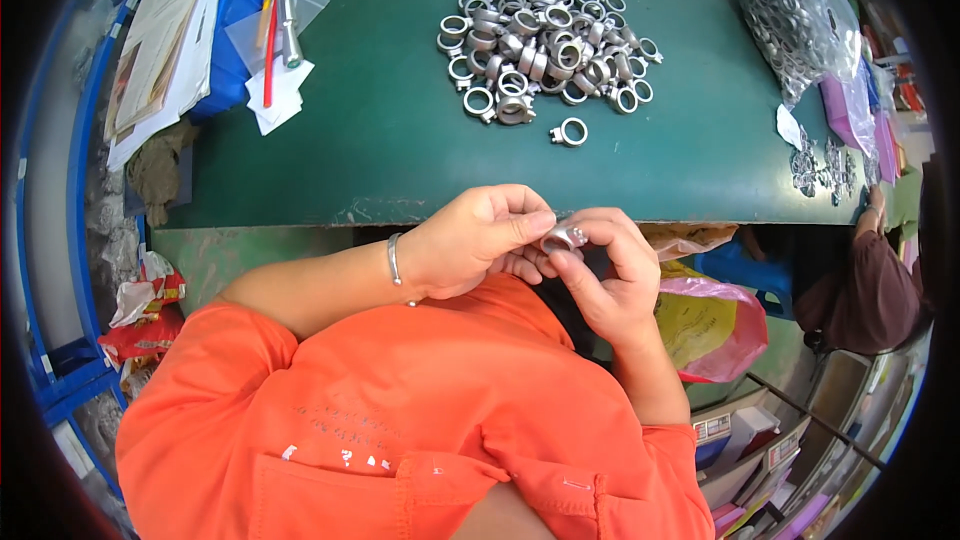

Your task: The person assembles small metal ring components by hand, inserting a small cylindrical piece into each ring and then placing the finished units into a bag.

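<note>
My right hand point(618, 275) pinches a grey metal ring point(563, 239) with small lugs on its rim, held just off the table's near edge. Thumb and index finger of my left hand point(485, 240) are pressed together at the ring's left side; whatever lies between them is too small or hidden to make out. A bracelet circles my left wrist. Beyond the hands, one loose metal ring point(570, 132) lies on the green table point(350, 160), in front of a heap of similar rings point(540, 45).
A blue tray point(235, 25) with papers, a red pen point(268, 80) and a metal tool point(288, 15) sits at the left. At the right are a clear bag of metal parts point(790, 15) and small loose parts point(825, 170). Another person's arm point(872, 210) shows at far right.
</note>
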Demonstrator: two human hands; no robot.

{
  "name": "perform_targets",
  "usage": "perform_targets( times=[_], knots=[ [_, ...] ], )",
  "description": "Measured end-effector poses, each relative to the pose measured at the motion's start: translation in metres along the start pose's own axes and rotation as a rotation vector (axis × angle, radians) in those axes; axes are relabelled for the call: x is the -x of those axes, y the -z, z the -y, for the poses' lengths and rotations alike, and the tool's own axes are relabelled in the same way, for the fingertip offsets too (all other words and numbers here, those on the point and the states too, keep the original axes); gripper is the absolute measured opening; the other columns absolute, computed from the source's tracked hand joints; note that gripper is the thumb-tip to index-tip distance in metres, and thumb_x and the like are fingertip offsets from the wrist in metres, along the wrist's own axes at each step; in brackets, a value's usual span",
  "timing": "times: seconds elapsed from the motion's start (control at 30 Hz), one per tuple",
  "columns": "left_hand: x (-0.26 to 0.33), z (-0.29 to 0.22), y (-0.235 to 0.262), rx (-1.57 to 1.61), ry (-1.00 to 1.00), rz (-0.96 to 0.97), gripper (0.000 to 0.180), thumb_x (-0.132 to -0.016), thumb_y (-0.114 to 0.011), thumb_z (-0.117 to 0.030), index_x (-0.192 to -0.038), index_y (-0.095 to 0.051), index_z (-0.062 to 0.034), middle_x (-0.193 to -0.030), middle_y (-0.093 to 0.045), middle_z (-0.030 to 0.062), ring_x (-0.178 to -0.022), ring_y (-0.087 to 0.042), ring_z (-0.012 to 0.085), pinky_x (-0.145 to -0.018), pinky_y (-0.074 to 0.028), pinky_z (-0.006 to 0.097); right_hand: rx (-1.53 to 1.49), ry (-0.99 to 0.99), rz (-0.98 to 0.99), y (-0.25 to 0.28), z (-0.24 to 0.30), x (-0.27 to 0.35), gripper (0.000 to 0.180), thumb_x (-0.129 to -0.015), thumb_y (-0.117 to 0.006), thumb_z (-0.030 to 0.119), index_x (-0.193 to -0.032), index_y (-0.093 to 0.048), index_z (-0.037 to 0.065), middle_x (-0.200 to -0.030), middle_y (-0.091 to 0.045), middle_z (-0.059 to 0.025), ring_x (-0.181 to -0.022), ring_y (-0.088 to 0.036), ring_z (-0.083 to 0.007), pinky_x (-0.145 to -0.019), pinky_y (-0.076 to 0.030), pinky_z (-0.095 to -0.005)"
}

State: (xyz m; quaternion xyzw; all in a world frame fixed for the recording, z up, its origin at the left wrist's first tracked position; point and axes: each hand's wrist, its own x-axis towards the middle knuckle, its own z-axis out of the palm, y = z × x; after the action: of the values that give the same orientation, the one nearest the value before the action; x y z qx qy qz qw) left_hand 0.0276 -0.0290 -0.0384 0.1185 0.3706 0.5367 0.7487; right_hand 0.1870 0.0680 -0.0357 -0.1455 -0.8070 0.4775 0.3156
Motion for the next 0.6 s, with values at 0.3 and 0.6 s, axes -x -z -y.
perform_targets(
  times=[0.3, 0.6],
  knots=[
    [-0.015, -0.036, 0.009, 0.067, 0.245, 0.059, 0.031, -0.095, -0.041, -0.033, -0.098, -0.053, -0.0039, -0.078, -0.057, 0.0073, -0.057, -0.052, 0.0131, -0.042, -0.041, 0.022, 0.306, 0.333, 0.087, 0.006, 0.005, -0.043, 0.022, -0.063, -0.072, 0.009, -0.079, -0.059, 0.002, -0.072, -0.06, -0.0055, -0.058, -0.054, -0.0223, -0.052, -0.041, -0.0321],
    [-0.028, -0.053, 0.016, -0.323, -0.07, -0.072, 0.011, -0.088, -0.056, -0.014, -0.089, -0.054, -0.0036, -0.071, -0.053, 0.0014, -0.05, -0.044, 0.0041, -0.04, -0.035, 0.017, 0.281, -0.167, 0.005, 0.012, -0.03, -0.061, 0.01, -0.075, -0.063, 0.0, -0.084, -0.058, 0.001, -0.075, -0.055, -0.0092, -0.068, -0.053, -0.0242, -0.061, -0.043, -0.0304]
  ],
)
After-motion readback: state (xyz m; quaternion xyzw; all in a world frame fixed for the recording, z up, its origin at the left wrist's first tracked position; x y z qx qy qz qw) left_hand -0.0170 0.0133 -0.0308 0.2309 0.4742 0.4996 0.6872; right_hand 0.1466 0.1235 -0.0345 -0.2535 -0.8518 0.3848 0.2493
